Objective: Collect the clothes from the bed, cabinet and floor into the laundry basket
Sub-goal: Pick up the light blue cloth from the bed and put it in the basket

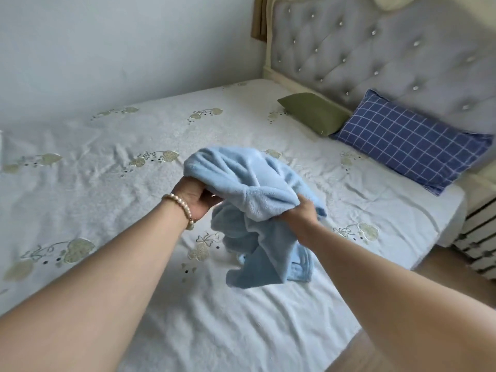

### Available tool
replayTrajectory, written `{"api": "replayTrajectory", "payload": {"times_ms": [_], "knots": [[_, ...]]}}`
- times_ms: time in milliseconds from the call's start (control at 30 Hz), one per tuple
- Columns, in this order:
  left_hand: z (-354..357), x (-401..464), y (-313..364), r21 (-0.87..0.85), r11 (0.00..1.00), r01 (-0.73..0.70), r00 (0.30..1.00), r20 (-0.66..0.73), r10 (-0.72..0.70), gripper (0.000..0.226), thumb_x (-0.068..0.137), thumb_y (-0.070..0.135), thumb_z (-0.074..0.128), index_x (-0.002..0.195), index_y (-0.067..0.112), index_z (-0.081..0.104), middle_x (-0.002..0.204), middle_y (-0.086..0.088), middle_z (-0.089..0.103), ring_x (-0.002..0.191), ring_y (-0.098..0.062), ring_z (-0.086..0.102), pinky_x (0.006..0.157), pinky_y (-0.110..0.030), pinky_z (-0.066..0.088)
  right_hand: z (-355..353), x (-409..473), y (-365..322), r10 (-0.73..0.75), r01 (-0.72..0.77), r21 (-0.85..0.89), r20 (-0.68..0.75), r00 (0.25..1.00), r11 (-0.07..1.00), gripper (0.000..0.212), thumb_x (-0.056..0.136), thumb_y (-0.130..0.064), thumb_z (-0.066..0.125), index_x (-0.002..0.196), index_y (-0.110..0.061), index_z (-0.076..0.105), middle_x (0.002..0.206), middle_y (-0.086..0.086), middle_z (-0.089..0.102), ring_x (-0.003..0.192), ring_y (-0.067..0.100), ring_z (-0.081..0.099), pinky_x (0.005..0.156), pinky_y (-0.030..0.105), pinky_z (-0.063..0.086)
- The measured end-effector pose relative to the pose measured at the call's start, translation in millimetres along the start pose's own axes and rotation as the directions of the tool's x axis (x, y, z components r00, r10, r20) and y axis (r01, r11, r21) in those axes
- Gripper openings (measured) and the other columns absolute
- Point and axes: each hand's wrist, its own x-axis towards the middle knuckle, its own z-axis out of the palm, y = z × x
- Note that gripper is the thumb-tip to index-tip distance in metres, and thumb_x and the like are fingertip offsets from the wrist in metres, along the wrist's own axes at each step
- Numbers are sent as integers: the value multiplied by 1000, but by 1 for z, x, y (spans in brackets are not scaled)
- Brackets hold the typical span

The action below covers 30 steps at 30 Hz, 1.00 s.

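Observation:
A fluffy light-blue garment hangs bunched above the bed, its lower end drooping down to the sheet. My left hand, with a pearl bracelet on the wrist, grips its left fold. My right hand grips its right side, fingers buried in the fabric. The laundry basket is not in view.
The bed has a white embroidered sheet. A green pillow and a blue checked pillow lie against the grey tufted headboard. A wall runs along the bed's far side. Wooden floor and a white slatted object lie to the right.

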Motion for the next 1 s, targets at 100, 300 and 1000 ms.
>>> {"api": "replayTrajectory", "payload": {"times_ms": [100,300,1000], "knots": [[-18,0,-12,433,898,75,994,-105,-32,81,62,-3,73,134,24,45,125,-8,60,114,-28,57,79,-39,57,-17,-4,-11,-51,53,32,-68,996,998,27,64,-12,78,85,-19,63,84,3,70,85,21,66,82,38,58],[31,-23,-4,787,524,-326,945,257,202,153,39,22,97,152,36,-5,155,-9,13,144,-24,21,115,-38,28,-50,-19,-22,-107,114,69,-101,989,991,34,61,-17,75,91,-22,61,100,9,74,92,17,66,92,39,57],[366,-152,-29,431,809,-400,849,507,149,85,54,22,91,127,17,49,117,2,62,103,-19,58,78,-30,48,-391,-143,27,-133,292,261,-492,860,920,25,75,7,69,74,-16,59,72,1,63,68,14,59,63,27,54]]}}
